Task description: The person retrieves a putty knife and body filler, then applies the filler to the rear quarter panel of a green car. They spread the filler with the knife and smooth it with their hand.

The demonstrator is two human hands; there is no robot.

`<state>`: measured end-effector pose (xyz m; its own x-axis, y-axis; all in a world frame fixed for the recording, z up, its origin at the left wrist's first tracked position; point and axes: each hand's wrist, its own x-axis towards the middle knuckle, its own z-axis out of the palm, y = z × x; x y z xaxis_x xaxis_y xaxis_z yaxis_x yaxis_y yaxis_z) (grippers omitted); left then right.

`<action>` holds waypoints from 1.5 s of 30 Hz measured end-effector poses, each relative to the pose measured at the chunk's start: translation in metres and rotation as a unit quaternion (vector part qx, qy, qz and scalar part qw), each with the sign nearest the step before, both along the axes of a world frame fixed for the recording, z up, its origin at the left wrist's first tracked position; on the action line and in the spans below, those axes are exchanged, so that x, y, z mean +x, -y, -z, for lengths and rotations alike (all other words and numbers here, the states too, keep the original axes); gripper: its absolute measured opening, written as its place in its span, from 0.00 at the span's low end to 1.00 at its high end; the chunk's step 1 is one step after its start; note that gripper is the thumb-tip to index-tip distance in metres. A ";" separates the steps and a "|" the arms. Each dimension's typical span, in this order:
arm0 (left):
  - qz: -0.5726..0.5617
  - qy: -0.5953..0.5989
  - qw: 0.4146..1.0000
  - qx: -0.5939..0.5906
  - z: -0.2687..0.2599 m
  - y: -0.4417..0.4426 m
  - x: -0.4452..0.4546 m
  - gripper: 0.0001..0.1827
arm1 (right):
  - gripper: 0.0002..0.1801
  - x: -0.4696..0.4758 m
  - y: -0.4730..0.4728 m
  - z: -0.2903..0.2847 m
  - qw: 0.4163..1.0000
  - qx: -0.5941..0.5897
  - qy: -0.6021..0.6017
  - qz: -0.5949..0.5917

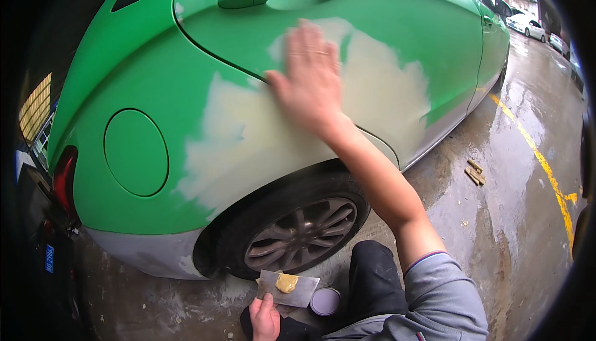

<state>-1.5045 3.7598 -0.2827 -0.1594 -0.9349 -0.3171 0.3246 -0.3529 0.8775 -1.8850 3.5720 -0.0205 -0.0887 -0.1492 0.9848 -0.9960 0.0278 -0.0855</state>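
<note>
My right hand (312,75), slightly blurred, lies flat with its fingers apart over the pale body filler (386,85) on the rear door of a green car (186,61). Its palm hides part of the door seam. Another area of filler (247,141) spreads across the rear quarter panel above the wheel arch. Low in front of me, my left hand (265,317) pinches a flat grey plate (298,294) by its near edge. A yellow lump of putty (286,283) rests on that plate. What lies under the plate is partly hidden.
A round lid or tin (325,301) sits on the ground beside my knee (375,271). The rear wheel (302,234) is just beyond the plate. Small sticks (475,173) lie on the wet concrete near a yellow line (535,150). White cars (526,24) stand farther off.
</note>
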 end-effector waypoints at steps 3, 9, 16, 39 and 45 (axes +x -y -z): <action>-0.013 0.001 1.000 0.010 -0.005 -0.002 -0.006 0.03 | 0.45 0.051 0.006 -0.047 0.989 0.026 -0.115 -0.090; 0.024 0.005 1.000 -0.005 -0.005 0.004 -0.018 0.03 | 0.45 0.003 -0.012 -0.065 0.934 0.091 -0.325 -0.114; 0.062 -0.029 0.997 -0.024 0.004 0.008 -0.011 0.22 | 0.45 -0.125 -0.060 0.016 0.988 0.086 -0.122 -0.048; 0.100 0.016 0.995 -0.005 0.019 0.020 -0.027 0.25 | 0.45 -0.086 -0.054 -0.021 0.941 0.168 -0.285 -0.064; 0.102 0.004 0.995 -0.006 0.020 0.020 -0.032 0.24 | 0.44 -0.136 -0.064 0.041 0.961 0.158 -0.223 -0.050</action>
